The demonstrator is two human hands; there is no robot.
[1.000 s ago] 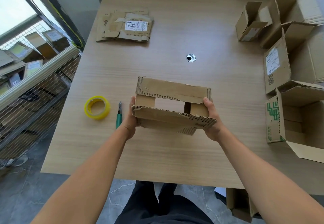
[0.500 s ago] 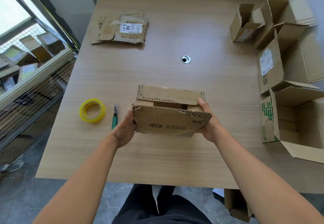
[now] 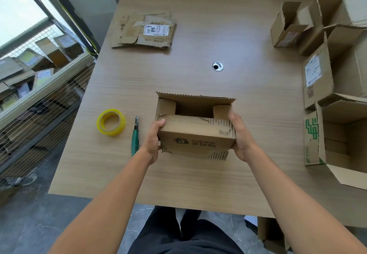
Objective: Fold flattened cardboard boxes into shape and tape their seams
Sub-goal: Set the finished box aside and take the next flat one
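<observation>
The box (image 3: 195,132) sits on the table (image 3: 198,184) near its front edge, clamped between both hands. The left hand (image 3: 154,138) grips its left end, thumb over the top edge. The right hand (image 3: 241,136) holds the right end. The far flap stands up and the side flaps are folded in. Tape (image 3: 111,122) and a green cutter (image 3: 135,136) lie just left of the box, with flat cardboard (image 3: 144,30) at the far left.

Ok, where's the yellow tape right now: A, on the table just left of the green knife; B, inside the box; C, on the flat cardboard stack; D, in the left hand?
A: the tape lies on the table left of the knife, while the left hand and right hand hold the box.
</observation>
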